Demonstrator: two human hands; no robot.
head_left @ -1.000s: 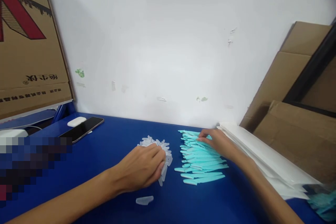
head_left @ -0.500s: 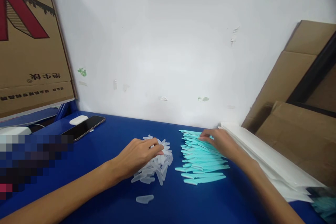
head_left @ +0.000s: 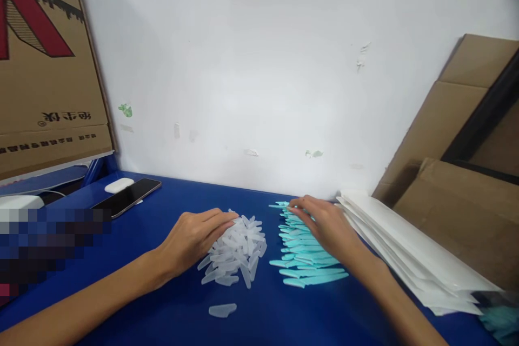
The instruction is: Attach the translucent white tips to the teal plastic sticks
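Translucent plastic blade caps (head_left: 237,248) lie in a loose heap on the blue table. My left hand (head_left: 200,235) rests at the heap's upper left, thumb and fingers pressed together; whatever is between the fingertips is hidden. To the right, turquoise eyebrow razors (head_left: 304,251) lie side by side in a rough column, handles pointing mostly the same way. My right hand (head_left: 322,221) is over the far end of that column, pinching one razor (head_left: 278,206) whose end sticks out left of the fingertips. One single cap (head_left: 223,310) lies apart, nearer to me.
A phone (head_left: 132,196) and a white case (head_left: 119,185) lie at the left. White sheets or bags (head_left: 413,248) are stacked along the right, beside cardboard (head_left: 458,216). A large carton (head_left: 52,81) stands at the left. A white wall (head_left: 259,75) closes off the back.
My left hand has drawn back left, off the middle of the cap heap. My right hand has shifted left over the column, and a razor now protrudes from its fingertips.
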